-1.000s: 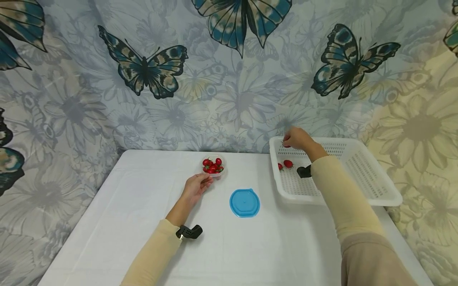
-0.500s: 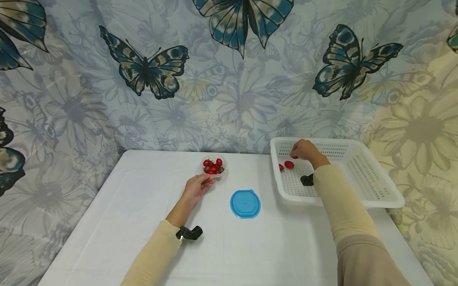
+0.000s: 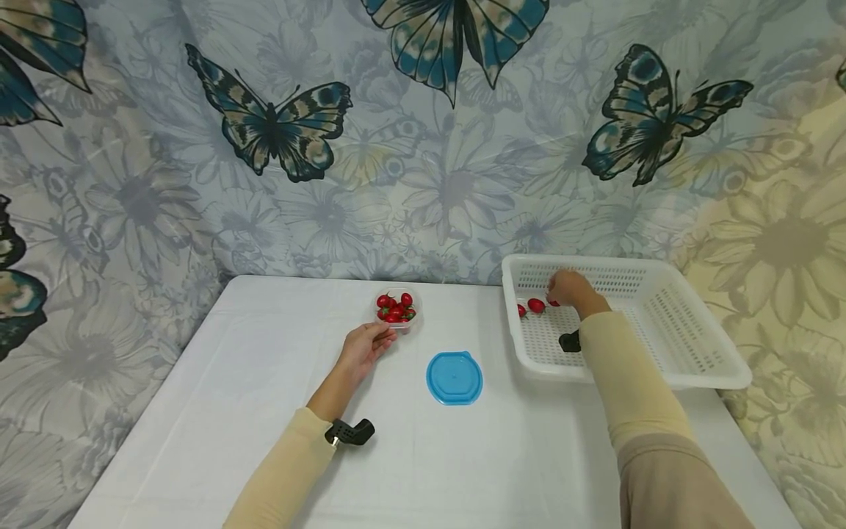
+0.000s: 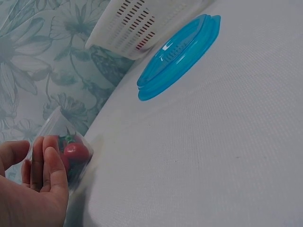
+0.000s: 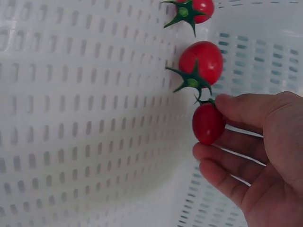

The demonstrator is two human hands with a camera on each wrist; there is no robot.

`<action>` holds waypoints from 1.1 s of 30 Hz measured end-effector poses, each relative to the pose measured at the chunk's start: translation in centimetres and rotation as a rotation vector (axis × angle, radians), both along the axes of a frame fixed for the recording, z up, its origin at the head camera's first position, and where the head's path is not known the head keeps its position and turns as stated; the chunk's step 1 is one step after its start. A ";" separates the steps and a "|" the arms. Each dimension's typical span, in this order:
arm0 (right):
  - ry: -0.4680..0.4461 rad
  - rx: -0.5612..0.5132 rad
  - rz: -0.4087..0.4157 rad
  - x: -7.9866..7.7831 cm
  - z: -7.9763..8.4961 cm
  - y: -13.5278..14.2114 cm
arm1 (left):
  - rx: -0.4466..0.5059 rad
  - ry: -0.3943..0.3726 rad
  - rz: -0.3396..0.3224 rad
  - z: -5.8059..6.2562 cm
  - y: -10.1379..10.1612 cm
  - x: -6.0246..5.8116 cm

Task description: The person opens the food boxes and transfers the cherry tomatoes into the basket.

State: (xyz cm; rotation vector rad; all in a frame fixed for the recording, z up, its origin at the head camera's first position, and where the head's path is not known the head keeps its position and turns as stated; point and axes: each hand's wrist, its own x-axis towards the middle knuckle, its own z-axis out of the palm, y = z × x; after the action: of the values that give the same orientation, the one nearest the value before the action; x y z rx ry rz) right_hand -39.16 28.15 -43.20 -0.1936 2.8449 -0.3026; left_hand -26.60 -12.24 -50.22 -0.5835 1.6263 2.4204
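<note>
In the head view my right hand (image 3: 573, 291) is down inside the white plastic basket (image 3: 700, 323). Thumb and fingers pinch a cherry tomato (image 5: 208, 123) with a green stem in the right wrist view. Beside it lie two more, one cherry tomato (image 5: 202, 61) close by and another cherry tomato (image 5: 199, 8) farther up. My left hand (image 3: 360, 349) has its fingers loosely extended at the near side of a small clear container (image 3: 406, 323) of cherry tomatoes (image 3: 396, 308). The left wrist view shows those fingers overlapping the container's wall.
A blue lid (image 3: 454, 378) lies on the white-covered table (image 3: 264, 382) between the container and the basket. A patterned cloth backdrop (image 3: 456, 184) with butterflies rises right behind the table's far edge.
My right hand has moved from the basket's far left rim down and to the right, toward its floor. The left hand stays by the container.
</note>
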 end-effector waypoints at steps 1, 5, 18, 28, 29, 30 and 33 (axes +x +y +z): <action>-0.007 0.009 0.003 0.1 -0.1 0.1 | 0.001 -0.001 -0.001 0.0 0.0 0.0; -0.052 0.009 0.001 0.4 -0.7 0.2 | 0.004 0.000 -0.003 -0.1 0.2 0.0; -0.052 0.022 0.035 0.2 0.5 0.1 | -0.003 0.006 0.007 0.1 0.2 0.0; -0.049 -0.060 0.043 0.4 3.7 -0.1 | -0.007 -0.009 -0.001 0.2 0.1 0.0; -0.048 -0.072 0.038 0.3 4.0 -0.1 | -0.003 -0.008 0.001 0.2 0.1 0.0; -0.045 -0.082 0.038 0.3 4.3 -0.2 | 0.002 -0.007 0.004 0.2 0.2 0.0; -0.041 -0.114 0.045 0.3 5.2 -0.7 | 0.010 -0.003 0.005 0.2 0.2 -0.1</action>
State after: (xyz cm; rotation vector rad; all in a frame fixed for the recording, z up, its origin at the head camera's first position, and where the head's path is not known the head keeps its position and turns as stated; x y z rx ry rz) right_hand -38.85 27.49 -37.95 -0.2706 2.7806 -0.4547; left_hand -26.66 -12.06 -50.02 -0.5908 1.6119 2.4288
